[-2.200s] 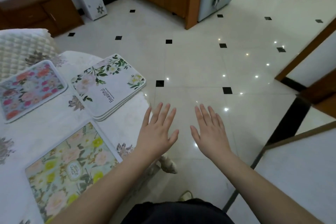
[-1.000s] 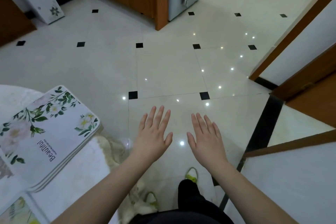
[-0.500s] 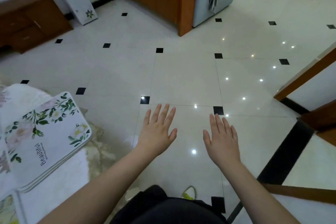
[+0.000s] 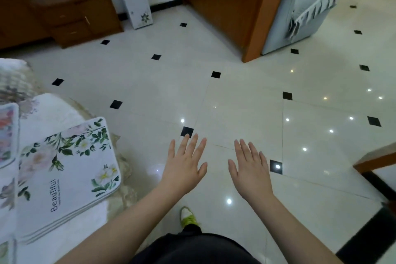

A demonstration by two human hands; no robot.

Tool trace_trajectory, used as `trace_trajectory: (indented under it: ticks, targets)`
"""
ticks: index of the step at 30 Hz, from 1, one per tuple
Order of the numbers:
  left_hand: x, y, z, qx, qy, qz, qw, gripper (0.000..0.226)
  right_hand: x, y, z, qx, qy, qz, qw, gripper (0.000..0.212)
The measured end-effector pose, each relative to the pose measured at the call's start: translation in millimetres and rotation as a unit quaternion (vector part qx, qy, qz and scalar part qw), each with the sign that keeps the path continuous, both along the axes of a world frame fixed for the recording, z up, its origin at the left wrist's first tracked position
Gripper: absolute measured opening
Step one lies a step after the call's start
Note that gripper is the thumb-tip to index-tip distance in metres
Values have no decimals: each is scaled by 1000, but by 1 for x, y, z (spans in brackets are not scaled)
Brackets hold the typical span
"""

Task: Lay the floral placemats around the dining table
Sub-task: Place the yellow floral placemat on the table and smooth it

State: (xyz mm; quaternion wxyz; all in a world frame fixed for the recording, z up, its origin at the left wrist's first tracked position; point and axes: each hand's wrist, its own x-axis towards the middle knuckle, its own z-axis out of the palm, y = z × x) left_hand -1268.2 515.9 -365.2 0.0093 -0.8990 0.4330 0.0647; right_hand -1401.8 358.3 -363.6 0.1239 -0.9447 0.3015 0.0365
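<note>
A stack of white floral placemats (image 4: pixel 64 178), the top one printed "Beautiful", lies at the right edge of the dining table (image 4: pixel 64 107), which wears a white floral cloth. A pink flowered placemat (image 4: pixel 6 133) shows at the left frame edge, and a sliver of another placemat (image 4: pixel 4 251) at the bottom left corner. My left hand (image 4: pixel 184 165) and my right hand (image 4: pixel 250 169) hover palm down with straight spread fingers over the floor, right of the table. Both hold nothing.
Glossy cream floor tiles (image 4: pixel 235 103) with small black diamonds fill the view. A wooden drawer unit (image 4: pixel 75 13) stands at the back left, a wooden cabinet (image 4: pixel 231 2) and a light blue sofa (image 4: pixel 300 10) behind. My shoe (image 4: pixel 188 217) is below the hands.
The view has swung back left and tilted up, so more of the table and the pink placemat show again. Both hands stay flat and empty out in front of me.
</note>
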Motion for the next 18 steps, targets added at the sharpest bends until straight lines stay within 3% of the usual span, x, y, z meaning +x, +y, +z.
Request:
trace_trajectory:
  ticks: [12,18]
  targets:
    - [131,16,-1,8,-26,81,996,72,163,8,12,-17,-19,141,990,61]
    - [164,28,-5,2,4,158,987,72,219,-1,12,-20,-21,199,980,59]
